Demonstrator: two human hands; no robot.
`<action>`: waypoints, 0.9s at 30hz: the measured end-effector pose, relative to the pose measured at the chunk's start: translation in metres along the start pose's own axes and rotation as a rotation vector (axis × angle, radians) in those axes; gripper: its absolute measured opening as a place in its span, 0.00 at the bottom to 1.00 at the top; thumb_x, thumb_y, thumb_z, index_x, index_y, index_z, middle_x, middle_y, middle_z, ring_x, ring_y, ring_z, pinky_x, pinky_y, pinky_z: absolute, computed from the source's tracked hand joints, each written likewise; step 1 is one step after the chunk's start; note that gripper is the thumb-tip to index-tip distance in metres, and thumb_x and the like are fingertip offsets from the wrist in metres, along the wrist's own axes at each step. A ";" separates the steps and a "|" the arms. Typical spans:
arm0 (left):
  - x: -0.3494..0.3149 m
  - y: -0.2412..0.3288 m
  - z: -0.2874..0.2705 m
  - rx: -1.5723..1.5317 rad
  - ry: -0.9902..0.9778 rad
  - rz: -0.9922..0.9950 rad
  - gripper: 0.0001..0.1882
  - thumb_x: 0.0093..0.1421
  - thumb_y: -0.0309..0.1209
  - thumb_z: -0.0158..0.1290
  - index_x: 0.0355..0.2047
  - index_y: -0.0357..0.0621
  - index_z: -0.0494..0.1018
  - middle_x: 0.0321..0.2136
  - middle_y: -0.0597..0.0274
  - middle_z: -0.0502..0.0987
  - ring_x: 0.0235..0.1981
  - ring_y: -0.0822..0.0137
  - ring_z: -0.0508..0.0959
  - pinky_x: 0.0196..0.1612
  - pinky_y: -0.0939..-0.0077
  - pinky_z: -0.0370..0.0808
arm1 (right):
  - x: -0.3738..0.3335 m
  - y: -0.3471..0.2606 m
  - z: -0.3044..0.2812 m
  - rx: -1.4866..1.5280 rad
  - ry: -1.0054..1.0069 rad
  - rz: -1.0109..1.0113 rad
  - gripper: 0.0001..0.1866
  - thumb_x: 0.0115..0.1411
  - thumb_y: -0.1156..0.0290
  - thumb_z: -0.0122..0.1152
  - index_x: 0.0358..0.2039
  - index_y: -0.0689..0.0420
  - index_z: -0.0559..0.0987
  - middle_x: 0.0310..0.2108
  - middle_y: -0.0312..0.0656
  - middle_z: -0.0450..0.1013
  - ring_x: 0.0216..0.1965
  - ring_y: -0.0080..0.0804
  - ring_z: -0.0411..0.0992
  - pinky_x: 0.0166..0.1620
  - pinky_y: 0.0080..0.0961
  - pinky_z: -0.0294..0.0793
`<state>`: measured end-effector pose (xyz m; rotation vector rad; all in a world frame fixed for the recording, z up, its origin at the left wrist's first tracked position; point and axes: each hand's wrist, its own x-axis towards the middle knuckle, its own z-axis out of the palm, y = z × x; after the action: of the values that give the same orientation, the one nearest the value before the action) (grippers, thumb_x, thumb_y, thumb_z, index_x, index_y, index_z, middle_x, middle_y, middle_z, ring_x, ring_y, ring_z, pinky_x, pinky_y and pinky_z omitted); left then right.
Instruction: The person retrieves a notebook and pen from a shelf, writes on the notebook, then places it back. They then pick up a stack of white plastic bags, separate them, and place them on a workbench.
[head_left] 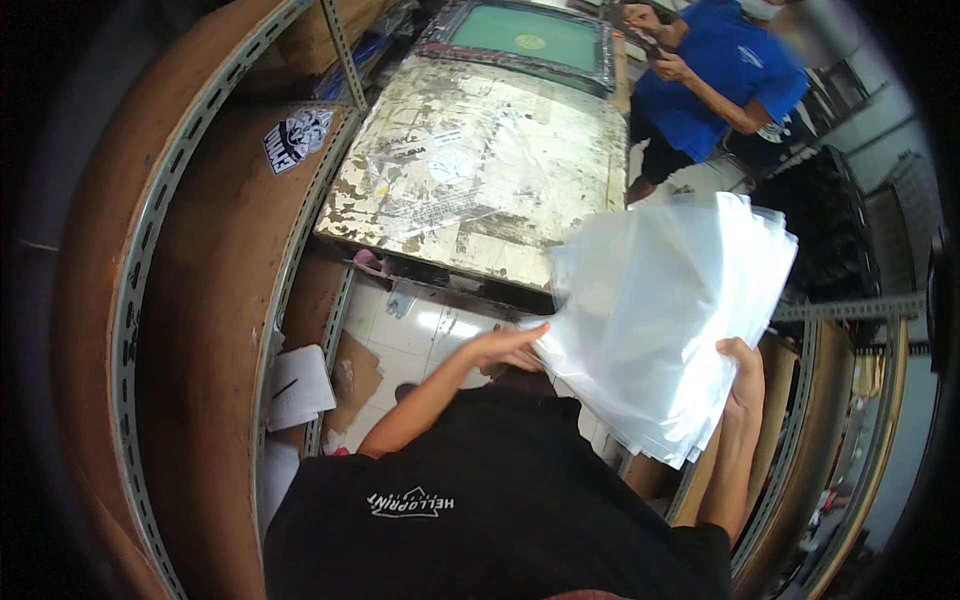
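A thick stack of clear plastic sheets or bags (650,310) is held up in front of me, its edges fanned and uneven. My left hand (510,346) grips the stack's left edge, fingers partly tucked underneath. On the right side my right hand (740,375) pinches it with the thumb on top and the fingers beneath. Light glares off the plastic. Beyond the stack stands a worn, paint-chipped white table (560,130), with a clear printed plastic sheet (450,175) lying flat on it.
A green screen frame (530,38) sits at the table's far end. Metal-edged wooden shelves (210,300) rise along the left, and another shelf rack (800,430) stands at right. Beyond the table, a person in a blue shirt (710,70) holds something small. A notebook (300,385) rests lower left.
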<state>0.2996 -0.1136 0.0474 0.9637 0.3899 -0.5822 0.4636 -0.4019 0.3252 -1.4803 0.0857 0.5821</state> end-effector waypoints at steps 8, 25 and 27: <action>0.011 0.099 -0.175 1.104 1.340 0.258 0.37 0.71 0.53 0.49 0.73 0.46 0.59 0.72 0.34 0.56 0.73 0.34 0.53 0.69 0.35 0.56 | 0.054 -0.052 0.013 0.074 0.250 -0.072 0.35 0.46 0.73 0.59 0.58 0.70 0.72 0.44 0.53 0.74 0.41 0.45 0.77 0.45 0.36 0.80; 0.167 0.216 -0.222 1.358 1.103 0.427 0.46 0.68 0.59 0.50 0.78 0.56 0.47 0.77 0.37 0.39 0.77 0.32 0.36 0.69 0.18 0.33 | -0.020 -0.110 0.030 -0.121 0.502 -0.086 0.45 0.44 0.72 0.61 0.66 0.71 0.64 0.49 0.54 0.72 0.44 0.44 0.77 0.45 0.36 0.82; 0.162 0.232 -0.180 1.277 0.981 0.734 0.50 0.65 0.55 0.57 0.78 0.54 0.46 0.76 0.36 0.41 0.76 0.34 0.41 0.71 0.22 0.39 | -0.027 -0.117 0.045 -0.224 0.556 -0.095 0.44 0.44 0.73 0.62 0.65 0.71 0.64 0.48 0.55 0.72 0.44 0.45 0.77 0.44 0.36 0.82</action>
<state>0.5603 0.0954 0.0155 2.4836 0.4622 0.4938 0.4755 -0.3655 0.4478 -1.8214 0.3911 0.0908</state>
